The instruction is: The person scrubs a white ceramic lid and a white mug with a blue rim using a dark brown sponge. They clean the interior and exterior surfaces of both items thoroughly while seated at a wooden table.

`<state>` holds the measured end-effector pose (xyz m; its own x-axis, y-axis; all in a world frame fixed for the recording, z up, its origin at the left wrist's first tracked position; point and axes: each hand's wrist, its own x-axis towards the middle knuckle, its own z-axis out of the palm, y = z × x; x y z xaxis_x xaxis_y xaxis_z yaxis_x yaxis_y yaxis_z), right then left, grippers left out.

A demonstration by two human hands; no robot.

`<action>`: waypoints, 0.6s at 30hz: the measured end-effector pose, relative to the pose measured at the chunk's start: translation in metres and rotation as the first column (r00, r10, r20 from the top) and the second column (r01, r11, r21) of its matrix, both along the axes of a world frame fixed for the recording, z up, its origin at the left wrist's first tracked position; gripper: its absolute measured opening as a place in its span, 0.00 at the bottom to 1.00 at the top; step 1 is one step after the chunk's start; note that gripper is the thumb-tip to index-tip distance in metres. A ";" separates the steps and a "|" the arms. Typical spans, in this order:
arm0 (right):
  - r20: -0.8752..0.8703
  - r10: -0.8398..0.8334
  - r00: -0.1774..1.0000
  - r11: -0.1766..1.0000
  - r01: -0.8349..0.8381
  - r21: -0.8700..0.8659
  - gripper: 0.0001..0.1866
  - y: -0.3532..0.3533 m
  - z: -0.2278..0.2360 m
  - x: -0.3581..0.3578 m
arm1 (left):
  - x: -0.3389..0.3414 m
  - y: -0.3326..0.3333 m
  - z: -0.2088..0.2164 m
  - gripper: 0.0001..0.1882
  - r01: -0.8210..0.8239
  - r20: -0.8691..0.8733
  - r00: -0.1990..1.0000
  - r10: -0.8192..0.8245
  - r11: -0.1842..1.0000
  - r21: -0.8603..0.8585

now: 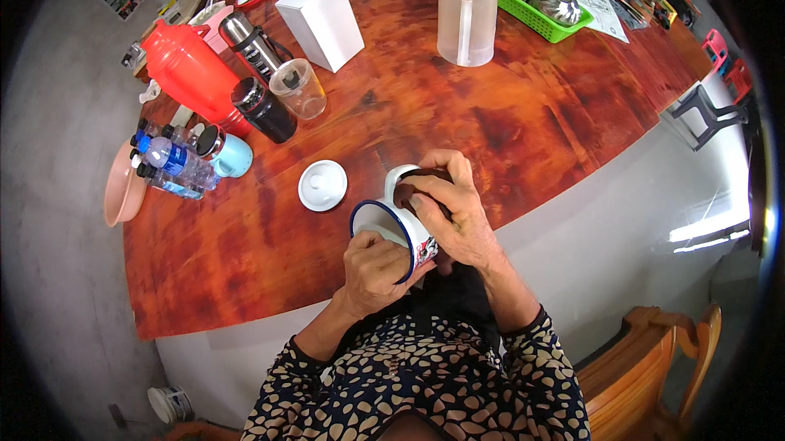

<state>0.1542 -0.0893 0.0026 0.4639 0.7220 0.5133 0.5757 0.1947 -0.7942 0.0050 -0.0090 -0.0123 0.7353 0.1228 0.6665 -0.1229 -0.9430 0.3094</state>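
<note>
Tilted on its side over the table's near edge is a white enamel mug (381, 218) with a blue rim and a printed picture on its side. My left hand (374, 272) grips it at the rim, fingers curled inside the mouth. My right hand (459, 210) pinches a dark brown cloth (406, 196) against the mug beside its white handle (393, 182). Part of the cloth is hidden behind my fingers. To the left of the mug a round white lid (322, 186) with a knob lies on the tabletop.
The reddish-brown wooden table (540, 122) bears a red thermos jug (192, 73), black flask (263, 110), clear cup (299, 89), blue cup (231, 155), plastic bottles (176, 159), white box (320, 24), tall pitcher (467, 15) and green basket (549, 20). A wooden chair (646, 367) stands at right.
</note>
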 end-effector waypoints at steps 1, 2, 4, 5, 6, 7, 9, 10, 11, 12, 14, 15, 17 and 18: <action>-0.008 -0.016 1.000 0.998 0.017 0.055 0.11 -0.002 -0.001 -0.003 | 0.000 0.001 -0.002 0.14 -0.002 0.009 1.000 0.002 0.997 -0.075; 0.028 -0.013 1.000 0.998 0.011 0.068 0.13 -0.005 -0.003 -0.006 | 0.000 0.001 -0.005 0.13 -0.002 0.017 1.000 0.005 0.989 -0.149; 0.087 -0.033 0.996 0.994 0.023 0.111 0.16 -0.011 -0.005 -0.014 | -0.001 0.002 -0.003 0.11 -0.012 0.017 1.000 0.019 0.942 -0.334; 0.110 -0.055 0.992 0.989 0.039 0.143 0.16 -0.013 -0.006 -0.021 | -0.001 0.001 -0.001 0.11 -0.007 0.031 0.999 0.020 0.919 -0.394; 0.109 -0.072 0.991 0.982 0.052 0.179 0.16 -0.014 -0.011 -0.024 | 0.000 0.000 0.000 0.10 0.000 0.044 0.999 0.022 0.892 -0.452; 0.028 -0.096 0.995 0.976 0.089 0.201 0.15 -0.015 -0.016 -0.027 | 0.000 -0.002 0.000 0.10 0.007 0.058 0.998 0.026 0.860 -0.509; -0.135 -0.137 0.981 0.957 0.167 0.237 0.15 -0.016 -0.025 -0.030 | -0.002 -0.004 0.001 0.09 0.028 0.051 0.999 0.000 0.839 -0.543; -0.255 -0.094 0.962 0.958 0.156 0.239 0.17 -0.016 -0.023 -0.028 | -0.001 -0.006 0.003 0.09 0.037 0.063 0.998 0.000 0.814 -0.580; -0.402 -0.039 0.915 0.961 0.145 0.237 0.20 -0.013 -0.018 -0.026 | -0.002 -0.008 0.004 0.09 0.046 0.075 0.997 0.000 0.788 -0.615; -0.556 0.036 0.830 0.963 0.120 0.241 0.22 -0.008 -0.021 -0.022 | -0.005 -0.006 0.005 0.10 0.054 0.053 0.998 -0.028 0.802 -0.595; -0.797 0.166 0.580 0.972 0.040 0.232 0.25 -0.003 -0.009 -0.018 | -0.007 -0.008 0.008 0.10 0.048 0.051 0.999 -0.015 0.692 -0.721; -0.857 0.071 0.510 0.989 0.074 0.126 0.27 0.002 -0.003 -0.018 | -0.008 -0.009 0.009 0.10 0.044 0.049 0.999 -0.009 0.629 -0.776; -0.849 -0.108 0.517 0.990 0.138 -0.042 0.29 0.016 -0.003 -0.020 | -0.010 -0.008 0.008 0.08 0.004 0.052 0.997 0.064 0.592 -0.806; -0.856 -0.074 0.511 0.997 0.052 -0.055 0.32 0.010 0.002 -0.026 | -0.008 -0.008 0.009 0.08 -0.017 0.063 0.990 0.125 0.556 -0.831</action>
<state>0.1285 -0.0794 0.0048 0.7150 0.6773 -0.1733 -0.3770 0.1647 -0.9115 -0.0028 -0.0175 -0.0033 0.6335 0.7080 0.3121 -0.1482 -0.2849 0.9470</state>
